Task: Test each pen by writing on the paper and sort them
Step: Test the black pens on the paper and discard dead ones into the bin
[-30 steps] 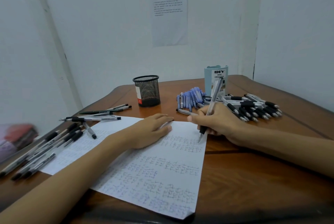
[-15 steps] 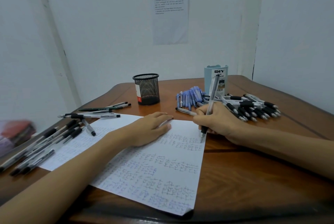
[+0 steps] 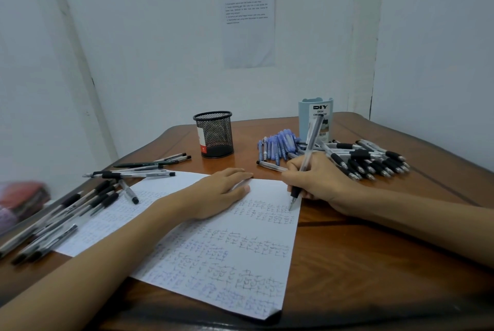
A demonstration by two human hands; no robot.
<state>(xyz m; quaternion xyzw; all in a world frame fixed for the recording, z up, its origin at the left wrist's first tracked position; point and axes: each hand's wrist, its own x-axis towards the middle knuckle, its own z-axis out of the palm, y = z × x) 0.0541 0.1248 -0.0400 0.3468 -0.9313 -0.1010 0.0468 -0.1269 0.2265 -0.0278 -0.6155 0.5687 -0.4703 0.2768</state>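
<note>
White paper (image 3: 227, 258) lies nearest me on the wooden table (image 3: 374, 264), its surface filled with rows of small test marks and its near corner curled up. It is thin and light, so I judge it will slide or buckle under a stroke unless pinned.

The left hand (image 3: 216, 197) does the pinning: fingers straight and together, palm flat on the sheet near its far edge.

The right hand (image 3: 323, 183) pinches the clear-barrelled pen (image 3: 307, 154) low down on its black grip sleeve, fingers curled round it. The tip meets the paper at the right margin, and the barrel leans away from me. Handling note: the pen looks light and stiff, with a smooth, likely slippery plastic barrel. The rubbery sleeve just above the tip is the place to take hold; light pressure should be enough.

To the left, pens with black grips (image 3: 66, 218) lie loosely fanned, some overlapping the paper's edge. Beyond the right hand is a pile of black-grip pens (image 3: 374, 162), and beside it a cluster of blue pens (image 3: 278, 143). I cannot tell which heap is tested.

Further back stand a black mesh pen cup (image 3: 213, 134) and a pale blue desk organizer (image 3: 316, 117). A printed notice (image 3: 248, 26) is fixed to the wall, its text too small to read.
</note>
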